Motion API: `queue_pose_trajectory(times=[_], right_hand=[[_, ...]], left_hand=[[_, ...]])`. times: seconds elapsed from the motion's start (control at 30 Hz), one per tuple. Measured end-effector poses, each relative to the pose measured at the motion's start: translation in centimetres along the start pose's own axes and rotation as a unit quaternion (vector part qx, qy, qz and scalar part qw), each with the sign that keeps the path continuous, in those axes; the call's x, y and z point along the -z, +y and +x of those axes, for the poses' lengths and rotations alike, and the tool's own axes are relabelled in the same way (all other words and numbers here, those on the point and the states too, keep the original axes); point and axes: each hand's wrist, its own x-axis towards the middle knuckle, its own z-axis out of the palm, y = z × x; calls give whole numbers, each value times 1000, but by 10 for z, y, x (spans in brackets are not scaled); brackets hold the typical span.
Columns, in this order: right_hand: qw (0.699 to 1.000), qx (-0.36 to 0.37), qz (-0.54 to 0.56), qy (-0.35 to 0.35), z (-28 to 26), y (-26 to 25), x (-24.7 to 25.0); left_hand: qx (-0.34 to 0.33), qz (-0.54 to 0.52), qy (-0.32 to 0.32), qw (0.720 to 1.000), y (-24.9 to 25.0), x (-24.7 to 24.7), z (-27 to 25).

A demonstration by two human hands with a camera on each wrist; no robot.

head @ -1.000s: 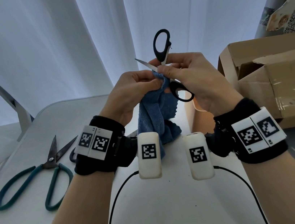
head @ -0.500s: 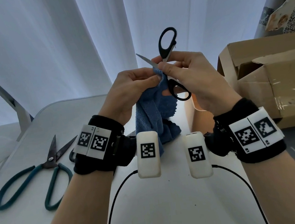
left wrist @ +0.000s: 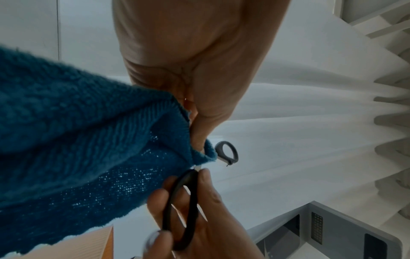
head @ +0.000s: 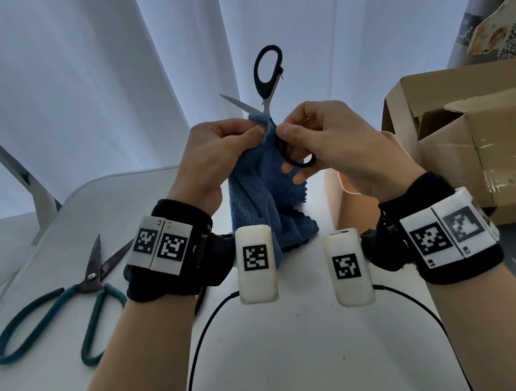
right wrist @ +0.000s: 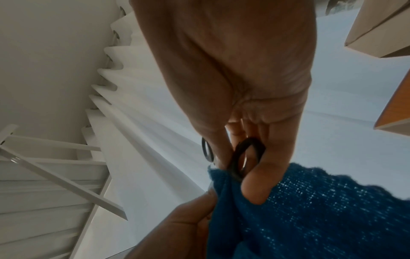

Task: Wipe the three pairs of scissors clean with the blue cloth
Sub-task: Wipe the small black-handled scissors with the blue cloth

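- Black-handled scissors (head: 267,74): we grip them with our right hand (head: 335,141), while our left hand (head: 214,155) pinches the blue cloth (head: 261,201) round them.
- Only our head view shows the teal-handled scissors (head: 65,298) on the table (head: 273,359), beside a cardboard box (head: 491,142).

scissors (head: 67,308) on table (head: 275,375) left, box (head: 481,144) right

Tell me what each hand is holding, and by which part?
The left hand pinches the blue cloth by its top edge. The right hand holds the black-handled scissors by their lower handle loop.
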Motion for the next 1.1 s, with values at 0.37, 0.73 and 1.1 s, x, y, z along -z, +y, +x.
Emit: queue_pose_trajectory(times=[0.37, 0.73, 1.1], right_hand=[[992, 36, -115, -25, 5, 7, 1], [989, 37, -141, -18, 2, 2, 3], [985, 44, -165, 20, 4, 5, 2]], left_hand=[[-3, 7, -3, 1000, -3, -6, -1], [1, 12, -16, 1000, -1, -8, -1], [-19, 2, 8, 1000, 0, -4, -1]])
